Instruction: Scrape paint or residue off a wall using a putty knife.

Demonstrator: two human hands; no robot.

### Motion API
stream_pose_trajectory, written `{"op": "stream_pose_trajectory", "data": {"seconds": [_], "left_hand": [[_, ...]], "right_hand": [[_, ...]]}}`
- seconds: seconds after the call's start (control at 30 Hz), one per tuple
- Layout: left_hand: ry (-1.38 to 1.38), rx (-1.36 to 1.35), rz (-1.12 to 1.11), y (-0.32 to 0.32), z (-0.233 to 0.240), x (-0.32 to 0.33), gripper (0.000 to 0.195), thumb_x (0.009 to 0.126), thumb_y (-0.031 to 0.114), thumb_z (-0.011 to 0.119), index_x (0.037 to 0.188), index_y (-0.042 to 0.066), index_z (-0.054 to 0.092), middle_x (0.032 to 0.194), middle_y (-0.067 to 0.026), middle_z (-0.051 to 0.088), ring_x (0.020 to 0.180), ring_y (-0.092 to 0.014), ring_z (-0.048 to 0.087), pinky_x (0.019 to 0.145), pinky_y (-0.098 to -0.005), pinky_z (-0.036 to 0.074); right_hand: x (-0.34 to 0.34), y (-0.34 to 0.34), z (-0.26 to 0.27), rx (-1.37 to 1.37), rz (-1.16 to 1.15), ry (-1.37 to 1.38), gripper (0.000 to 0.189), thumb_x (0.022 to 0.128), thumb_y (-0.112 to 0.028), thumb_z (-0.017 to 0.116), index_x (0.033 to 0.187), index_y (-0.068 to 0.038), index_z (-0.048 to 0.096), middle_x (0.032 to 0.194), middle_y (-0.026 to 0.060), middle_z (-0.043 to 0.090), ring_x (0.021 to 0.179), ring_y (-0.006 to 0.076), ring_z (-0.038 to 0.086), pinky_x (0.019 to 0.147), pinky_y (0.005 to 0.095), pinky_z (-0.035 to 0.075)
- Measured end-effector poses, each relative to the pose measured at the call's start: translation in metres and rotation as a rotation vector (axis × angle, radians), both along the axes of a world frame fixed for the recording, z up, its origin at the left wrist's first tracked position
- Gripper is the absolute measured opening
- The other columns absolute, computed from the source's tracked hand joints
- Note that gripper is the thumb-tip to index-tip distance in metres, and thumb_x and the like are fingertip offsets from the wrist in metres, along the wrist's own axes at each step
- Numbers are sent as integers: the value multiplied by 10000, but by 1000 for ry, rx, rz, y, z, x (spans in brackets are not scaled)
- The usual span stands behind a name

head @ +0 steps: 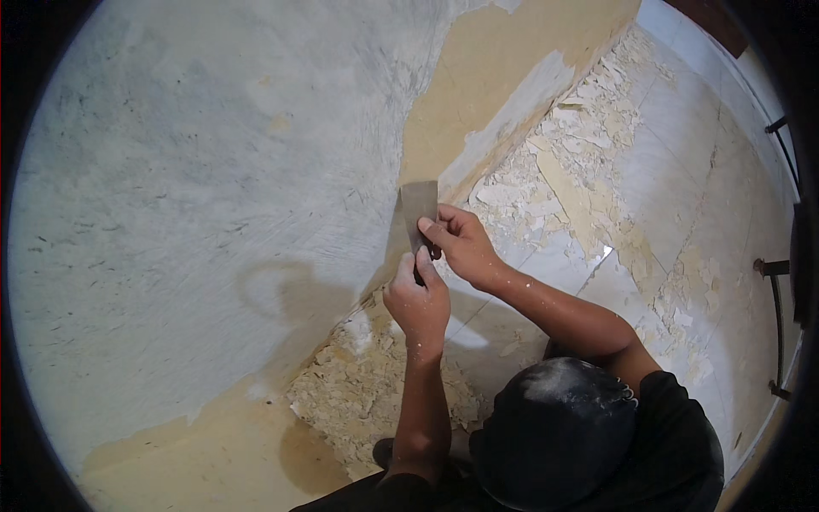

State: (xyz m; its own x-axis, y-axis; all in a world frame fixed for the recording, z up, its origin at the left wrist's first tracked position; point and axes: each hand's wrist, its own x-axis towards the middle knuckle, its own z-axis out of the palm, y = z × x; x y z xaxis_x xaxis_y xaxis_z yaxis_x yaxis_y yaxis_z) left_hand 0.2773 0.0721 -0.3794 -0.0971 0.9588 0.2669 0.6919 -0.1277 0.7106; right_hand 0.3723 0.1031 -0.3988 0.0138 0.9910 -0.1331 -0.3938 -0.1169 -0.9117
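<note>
My left hand is closed round the dark handle of a putty knife, of which only a little shows between the fingers. The wide metal blade of the putty knife points away from me, at the wall. My right hand pinches the lower blade near the handle, thumb on its face. Beyond the blade, the wall has a strip of yellowish old paint beside a large scraped, grey-white surface. Whether the blade's edge touches the wall, I cannot tell.
Paint flakes lie heaped along the wall's foot, with more flakes farther off on the tiled floor. A black cap dusted white fills the lower middle. Dark metal bars stand at the right rim.
</note>
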Motion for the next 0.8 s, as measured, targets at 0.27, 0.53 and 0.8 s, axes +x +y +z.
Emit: {"op": "stream_pose_trajectory", "data": {"seconds": [0.27,0.53,0.8], "left_hand": [[75,-32,18,-1,-7,-12,300,867,253,501,706,14,586,601,-191,560,558,-384,542,494,-433,388],[100,-9,53,-2,-5,-15,309,856,267,529,680,21,594,583,-178,556,539,-368,539,476,-416,383],[49,39,30,19,20,-6,301,845,286,545,681,47,626,572,-174,557,537,-367,546,483,-414,398]], "right_hand": [[-8,3,-14,-24,20,97,173,901,-172,523,920,-8,575,733,-17,578,640,38,488,574,209,403],[-13,2,-13,-11,21,184,171,894,-176,539,941,-18,583,736,-16,580,640,42,495,577,206,408],[-5,14,3,60,-56,179,177,900,-199,529,884,-31,581,705,-25,563,607,34,467,541,206,382]]}}
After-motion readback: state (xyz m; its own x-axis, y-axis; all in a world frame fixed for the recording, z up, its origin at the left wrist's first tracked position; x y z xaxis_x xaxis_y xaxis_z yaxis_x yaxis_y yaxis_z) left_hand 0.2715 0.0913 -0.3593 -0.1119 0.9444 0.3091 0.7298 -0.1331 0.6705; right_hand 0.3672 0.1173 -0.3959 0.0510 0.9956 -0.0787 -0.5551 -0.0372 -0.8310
